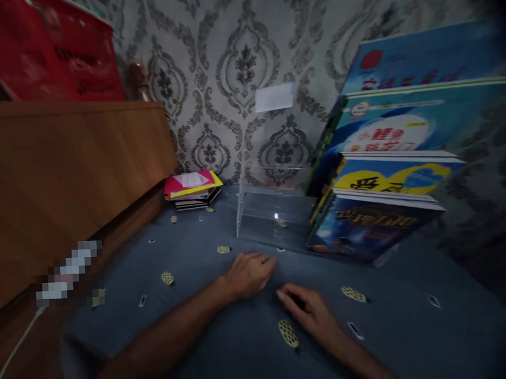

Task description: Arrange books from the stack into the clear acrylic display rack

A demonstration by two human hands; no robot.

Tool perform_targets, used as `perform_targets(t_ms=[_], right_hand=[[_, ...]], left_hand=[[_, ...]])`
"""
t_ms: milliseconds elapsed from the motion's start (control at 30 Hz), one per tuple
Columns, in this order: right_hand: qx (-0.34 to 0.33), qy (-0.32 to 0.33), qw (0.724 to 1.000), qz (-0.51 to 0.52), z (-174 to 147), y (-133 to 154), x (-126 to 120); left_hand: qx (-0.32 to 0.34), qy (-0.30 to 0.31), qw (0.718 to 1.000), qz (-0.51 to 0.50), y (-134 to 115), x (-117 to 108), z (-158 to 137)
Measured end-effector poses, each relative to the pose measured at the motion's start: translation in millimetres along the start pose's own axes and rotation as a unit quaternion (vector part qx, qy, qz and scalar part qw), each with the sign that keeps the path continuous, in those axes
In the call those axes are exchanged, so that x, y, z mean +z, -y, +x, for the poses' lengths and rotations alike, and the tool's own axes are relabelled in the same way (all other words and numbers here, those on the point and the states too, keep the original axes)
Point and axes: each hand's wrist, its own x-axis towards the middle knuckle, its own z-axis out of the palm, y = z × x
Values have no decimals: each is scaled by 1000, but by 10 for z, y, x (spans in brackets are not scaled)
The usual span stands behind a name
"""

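My left hand (251,274) is over the grey-blue patterned cloth, back up, its fingers loosely bent and pointing right. Nothing shows in it. To its right, nearer to me, my right hand (305,309) is half curled, with a gap between thumb and fingers and no object visible inside. Just beyond both hands stands a clear acrylic tiered display rack (260,211), its left part bare. On the rack's right side several books lean back in stepped rows; a dark blue book (363,226) is in front, and a yellow-and-blue book (392,175) is behind it.
A stack of booklets (192,187) with a pink one near the top lies at the back left. A wooden cabinet (76,180) borders the left side, carrying a red bag (79,57). A white cable (19,345) runs at lower left. Patterned wallpaper (247,61) closes the back.
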Motion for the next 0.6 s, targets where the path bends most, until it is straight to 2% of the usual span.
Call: perform_targets(t_ms=[67, 133, 167, 200, 300, 367, 433, 533, 600], right_hand=[[36, 12, 999, 17, 2, 45, -28], [60, 21, 998, 28, 9, 79, -50], [65, 23, 997, 32, 14, 87, -57], [68, 23, 997, 35, 21, 89, -60], [86, 21, 995, 44, 46, 80, -62], [99, 16, 994, 49, 67, 83, -67], [105, 13, 993, 53, 82, 86, -80], [106, 15, 993, 51, 68, -15, -94], [107, 11, 993, 38, 32, -220, -82]], left_hand=[[-40, -66, 997, 8, 267, -106, 14], [-137, -122, 983, 24, 675, -283, 36], [-213, -133, 967, 44, 917, -393, 48], [-257, -143, 954, 58, 1170, -513, 60], [-333, -146, 927, 95, 1918, -867, 103], [-356, -116, 921, 112, 2334, -1059, 154], [-356, -58, 925, 119, 2647, -1203, 235], [-335, 43, 934, 114, 2931, -1329, 395], [-316, 97, 938, 101, 3044, -1352, 498]])
